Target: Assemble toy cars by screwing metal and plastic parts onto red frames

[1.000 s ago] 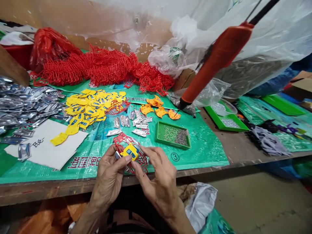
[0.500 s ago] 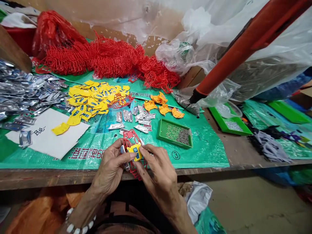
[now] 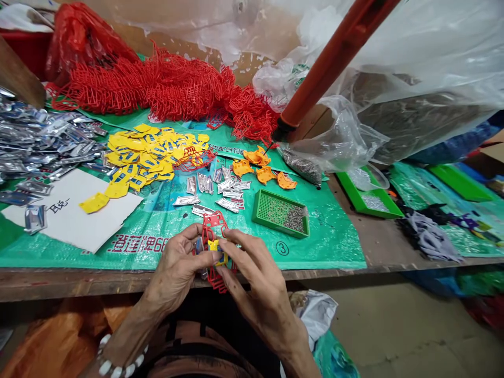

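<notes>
Above the table's front edge, my left hand is closed round a red plastic frame, its thumb lying across the middle. A small yellow plastic piece with a blue patch sits on the frame between my hands. The fingers of my right hand pinch this piece from the right and partly cover it. Silvery parts show beside the frame at my left fingers. Just beyond my hands lie loose silvery pieces and a green tray with small metal screws.
Yellow pieces are heaped at centre left, silvery parts farther left. Red frames line the back. Orange pieces lie right of centre. An orange-red tool slants down overhead. A green tray stands at right.
The yellow piece has shifted slightly left and down, and now sits more squarely on the red frame under my fingers. The orange-red tool has swung to the left.
</notes>
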Tool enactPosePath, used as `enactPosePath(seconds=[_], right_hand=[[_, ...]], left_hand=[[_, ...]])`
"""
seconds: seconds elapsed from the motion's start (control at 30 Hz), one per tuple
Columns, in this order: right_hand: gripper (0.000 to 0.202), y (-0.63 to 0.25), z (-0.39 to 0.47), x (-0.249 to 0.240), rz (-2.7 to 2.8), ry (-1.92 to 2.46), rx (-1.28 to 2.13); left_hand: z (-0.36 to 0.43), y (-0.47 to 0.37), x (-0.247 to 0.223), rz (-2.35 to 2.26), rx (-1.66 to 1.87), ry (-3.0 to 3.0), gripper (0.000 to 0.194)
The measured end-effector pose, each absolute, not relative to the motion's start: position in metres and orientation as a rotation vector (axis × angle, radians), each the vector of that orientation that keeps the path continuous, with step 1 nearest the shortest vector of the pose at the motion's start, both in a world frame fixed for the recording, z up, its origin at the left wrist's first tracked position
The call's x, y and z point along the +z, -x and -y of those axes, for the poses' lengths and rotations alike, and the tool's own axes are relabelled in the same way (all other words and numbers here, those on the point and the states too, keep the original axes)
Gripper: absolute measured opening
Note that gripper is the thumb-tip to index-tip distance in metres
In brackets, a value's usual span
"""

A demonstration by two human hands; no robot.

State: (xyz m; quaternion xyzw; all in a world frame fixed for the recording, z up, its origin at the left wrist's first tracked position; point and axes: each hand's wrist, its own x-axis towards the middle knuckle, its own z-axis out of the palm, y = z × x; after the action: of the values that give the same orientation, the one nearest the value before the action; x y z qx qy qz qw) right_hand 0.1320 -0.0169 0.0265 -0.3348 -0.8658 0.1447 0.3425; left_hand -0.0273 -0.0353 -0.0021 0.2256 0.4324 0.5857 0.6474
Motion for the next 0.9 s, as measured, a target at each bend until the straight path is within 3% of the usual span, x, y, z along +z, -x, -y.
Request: enactPosePath(seconds=[0.2,0.4,0.9], right_hand=[[0.027,-0.142,0.008,0.032,2.349,0.792,0.416],[0.031,-0.155,-0.004,0.033,2.334,0.655,0.53],[0.031,-0.161,-0.006,0.035,2.356,0.663,0.46]], left_hand=[[0.035,0.029,0.002,-0.955,1.195,-0.595,0.032],[0.03,0.029,0.008,-0.851,1.192,-0.427,0.009],[0.026,0.026,0.009,-0.84,1.206,-0.401,0.011]])
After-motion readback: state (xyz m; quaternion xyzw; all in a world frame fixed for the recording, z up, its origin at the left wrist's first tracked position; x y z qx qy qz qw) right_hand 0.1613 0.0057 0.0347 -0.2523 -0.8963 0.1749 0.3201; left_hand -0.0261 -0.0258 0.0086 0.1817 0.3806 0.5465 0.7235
